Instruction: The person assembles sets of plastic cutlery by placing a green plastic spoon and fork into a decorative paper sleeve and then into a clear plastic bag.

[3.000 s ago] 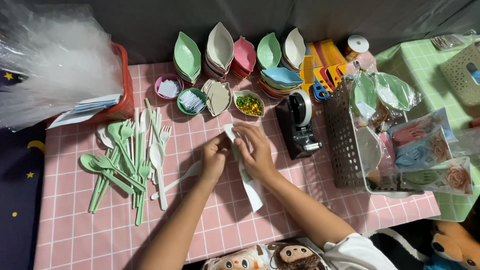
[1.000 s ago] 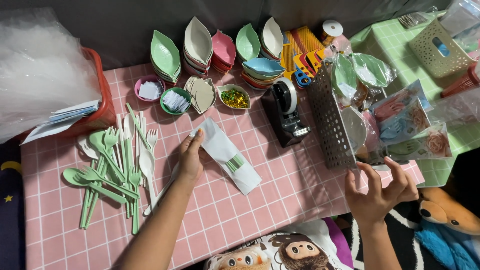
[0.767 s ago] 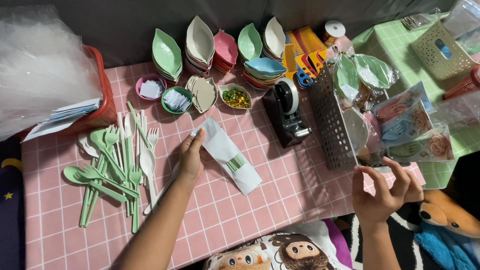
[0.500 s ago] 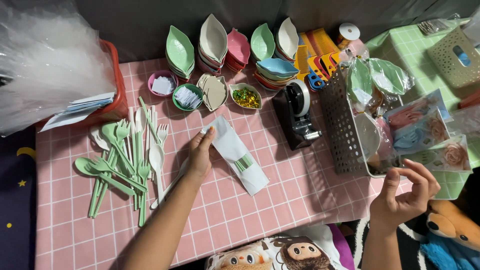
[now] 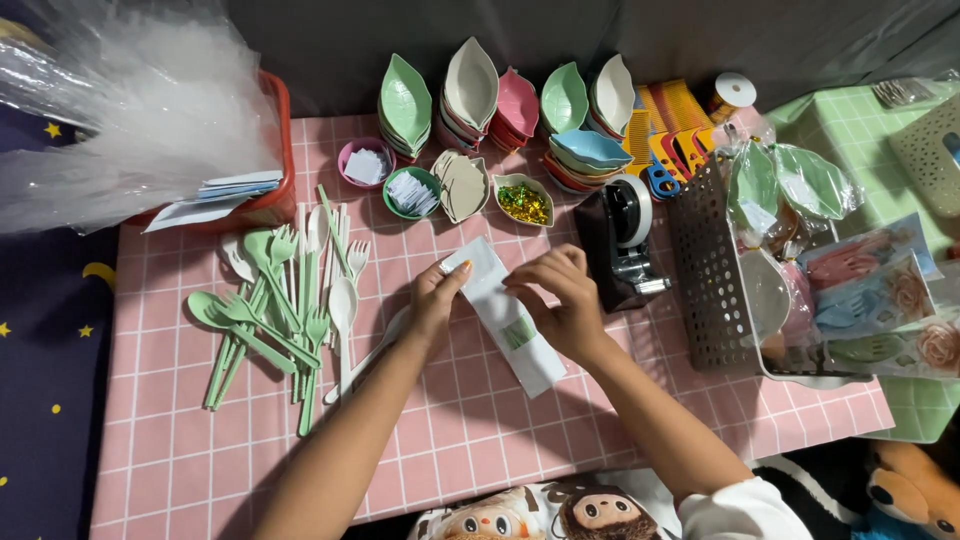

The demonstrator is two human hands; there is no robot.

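A long white packet [image 5: 512,325] with green cutlery showing inside lies slanted on the pink checked table [image 5: 480,430]. My left hand [image 5: 437,297] pinches the packet's upper end. My right hand [image 5: 560,300] rests its fingers on the packet's upper right edge, just left of the black tape dispenser [image 5: 620,240]. A pile of loose green and white spoons and forks [image 5: 290,300] lies to the left of my left hand.
Leaf-shaped dishes [image 5: 480,95] stand stacked along the back, with small bowls [image 5: 410,190] in front. A red bin [image 5: 262,190] with clear bags stands at back left. A grey mesh basket [image 5: 715,280] of wrapped sets sits on the right.
My right hand has come back from the right side of the table to the packet. My left hand stayed at the packet's upper end.
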